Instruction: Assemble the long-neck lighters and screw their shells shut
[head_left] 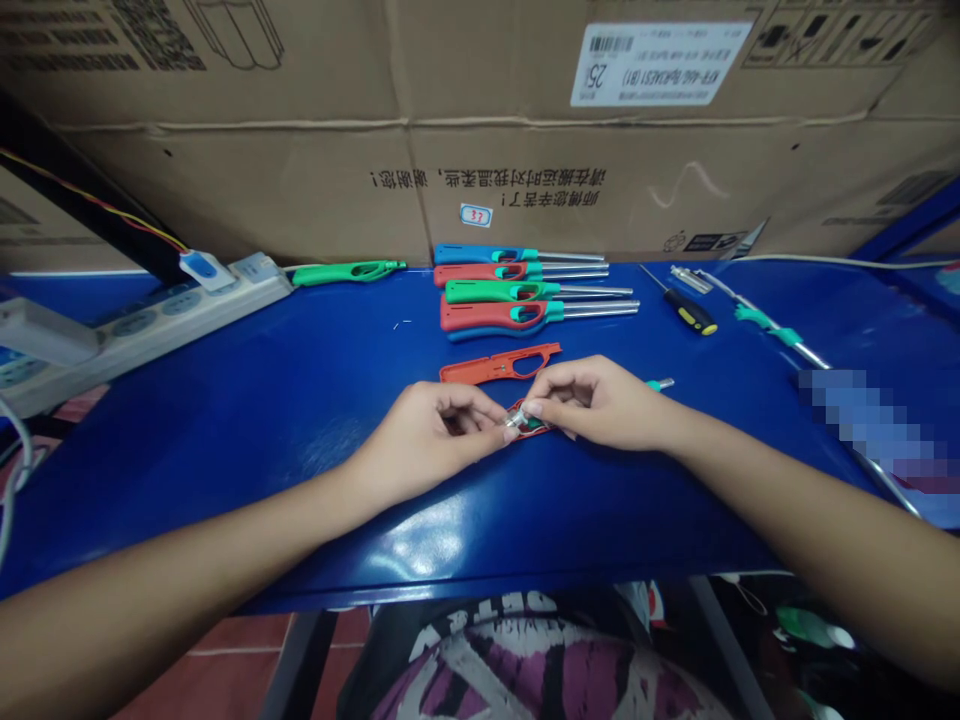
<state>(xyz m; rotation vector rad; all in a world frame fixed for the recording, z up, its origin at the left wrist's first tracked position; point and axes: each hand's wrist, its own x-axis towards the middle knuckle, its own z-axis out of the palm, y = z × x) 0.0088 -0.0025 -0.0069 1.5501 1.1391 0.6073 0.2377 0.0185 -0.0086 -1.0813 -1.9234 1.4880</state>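
Red lighter casing [531, 434] lies on the blue table [225, 440], near the middle, mostly hidden under the fingers. Both forearms slant inward from the near left and near right, so the hands almost meet above it. The left hand [424, 440] lies on its side, thumb and index finger pinching a small shiny part [513, 421]. The right hand [600, 405] arches over from the right, wrist bent, thumb and fingertips drawn together just beside that part; what they pinch, I cannot tell.
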